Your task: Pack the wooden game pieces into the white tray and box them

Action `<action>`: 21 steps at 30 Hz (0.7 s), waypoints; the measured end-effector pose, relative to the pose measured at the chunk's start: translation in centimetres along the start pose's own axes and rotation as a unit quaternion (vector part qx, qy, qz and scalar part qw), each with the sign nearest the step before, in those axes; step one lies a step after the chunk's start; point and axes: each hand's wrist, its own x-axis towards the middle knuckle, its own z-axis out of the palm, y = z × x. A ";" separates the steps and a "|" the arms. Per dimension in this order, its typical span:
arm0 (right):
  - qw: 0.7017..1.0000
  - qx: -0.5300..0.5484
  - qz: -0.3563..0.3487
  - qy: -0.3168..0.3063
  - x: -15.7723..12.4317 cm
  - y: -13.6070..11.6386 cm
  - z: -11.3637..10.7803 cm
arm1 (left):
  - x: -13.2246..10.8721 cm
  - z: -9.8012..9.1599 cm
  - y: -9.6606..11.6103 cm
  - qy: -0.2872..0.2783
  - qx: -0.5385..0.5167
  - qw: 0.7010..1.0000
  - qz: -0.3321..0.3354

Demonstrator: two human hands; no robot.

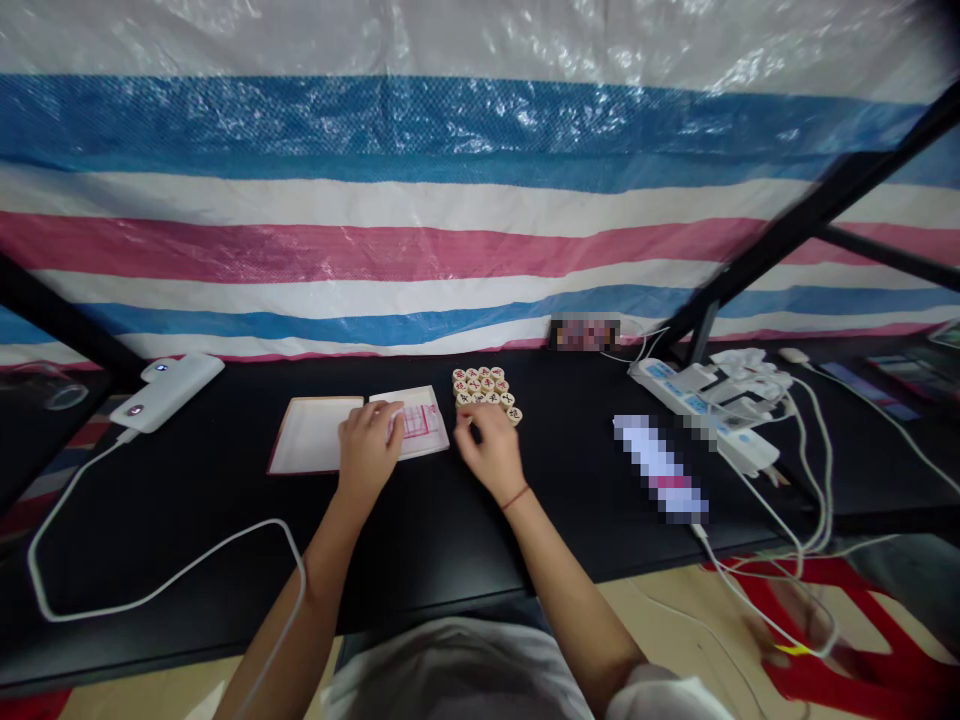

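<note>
My left hand [367, 442] reaches over an open shallow box [315, 435] with white insides. Its bent fingers close on the left end of a folded, see-through plastic board sheet [418, 421] with pink grid lines, lying in the box's right half. Just right of the box, round cream Chinese chess pieces [486, 385] stand in close rows, some with red characters and some with black. My right hand [493, 450] is at the near-left edge of these rows, thumb and fingers curled together. Whatever sits between those fingertips is hidden, and the hand covers part of the nearest row.
On the black table [420, 560] a white charging device [169, 392] with a cable lies at left. At right are a blurred-out phone [660, 468] on a cable and a crowded power strip [705, 415]. A second blurred device [585, 333] leans against the striped sheet [375, 250].
</note>
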 end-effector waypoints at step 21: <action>0.918 -0.149 -0.018 -0.368 5.3 -3.6 7.2 | 0.2 -1.3 -1.2 -0.121 0.076 0.970 -0.195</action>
